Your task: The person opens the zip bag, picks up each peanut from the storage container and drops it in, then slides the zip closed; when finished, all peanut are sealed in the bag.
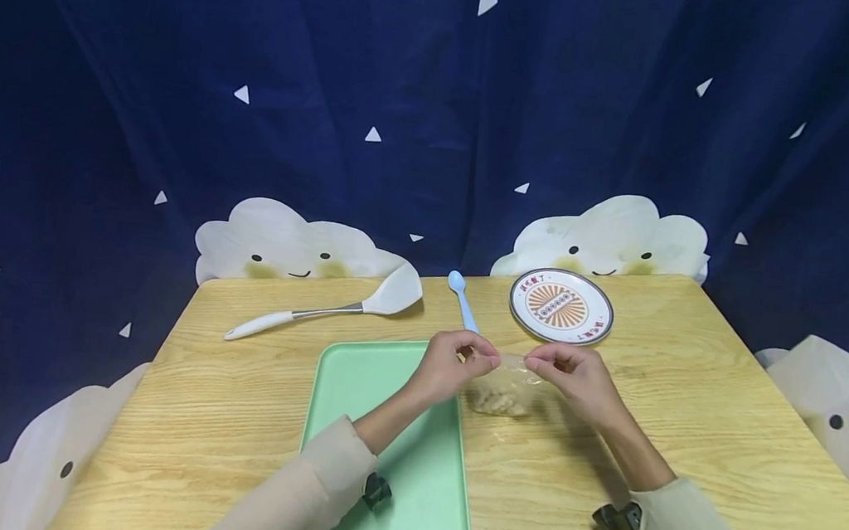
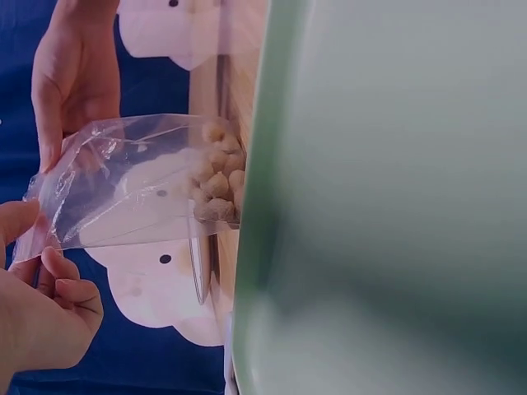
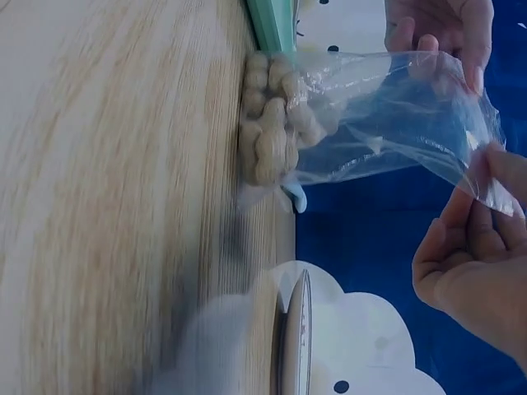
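Observation:
A clear plastic bag [image 1: 511,380] with several peanuts [image 3: 272,132] in its bottom stands upright on the table, just right of the green tray [image 1: 334,366]. My left hand [image 1: 454,363] pinches the bag's top edge on the left between thumb and fingers. On the other side, my right hand [image 1: 576,381] pinches the same top edge. Both wrist views show the peanuts gathered low in the bag, with the upper part of the film stretched between the two hands.
Behind my left hand lies a light blue spoon [image 1: 462,301]. A white spatula [image 1: 331,308] rests at the back left, and a round plate [image 1: 562,307] with an orange pattern is at the back right. A dark blue curtain [image 1: 410,64] hangs behind the wooden table [image 1: 684,385].

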{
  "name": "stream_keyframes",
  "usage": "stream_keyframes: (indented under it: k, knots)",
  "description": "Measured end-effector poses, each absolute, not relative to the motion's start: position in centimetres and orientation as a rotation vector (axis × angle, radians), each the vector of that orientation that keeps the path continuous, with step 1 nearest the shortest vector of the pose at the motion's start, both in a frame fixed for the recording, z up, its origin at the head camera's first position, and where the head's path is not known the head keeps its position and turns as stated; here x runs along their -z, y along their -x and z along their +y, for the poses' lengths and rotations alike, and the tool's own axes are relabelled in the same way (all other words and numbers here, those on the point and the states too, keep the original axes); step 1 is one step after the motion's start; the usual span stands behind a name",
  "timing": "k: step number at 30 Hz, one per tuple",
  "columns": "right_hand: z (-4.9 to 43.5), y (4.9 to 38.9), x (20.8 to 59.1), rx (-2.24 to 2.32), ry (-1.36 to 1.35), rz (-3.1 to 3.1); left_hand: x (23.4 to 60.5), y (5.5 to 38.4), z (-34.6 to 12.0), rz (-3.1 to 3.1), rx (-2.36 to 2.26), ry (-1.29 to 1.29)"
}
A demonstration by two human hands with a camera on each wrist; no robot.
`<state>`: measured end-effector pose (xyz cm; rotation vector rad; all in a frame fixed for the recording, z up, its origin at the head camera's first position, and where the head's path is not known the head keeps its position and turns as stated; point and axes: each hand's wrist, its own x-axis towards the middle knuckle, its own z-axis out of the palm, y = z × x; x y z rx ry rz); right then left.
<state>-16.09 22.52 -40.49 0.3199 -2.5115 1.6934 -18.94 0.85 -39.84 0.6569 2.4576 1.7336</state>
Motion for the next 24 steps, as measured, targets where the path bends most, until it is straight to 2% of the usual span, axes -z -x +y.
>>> stream_keyframes:
  k: [6, 15, 24]
  knots:
    - [21.7, 16.0, 40.6, -1.615, -0.296, -2.536, 39.6, 18.9, 1.1, 2.498, -1.674, -0.653]
    - [21.4, 16.2, 41.0, -1.793, -0.214, -2.520, 39.9, 19.1, 1.2, 2.494, -1.704, -0.639]
    - [21.1, 16.1, 40.8, -1.669, -0.246, -2.467, 39.8, 19.0, 1.8, 2.482, -1.705, -0.663]
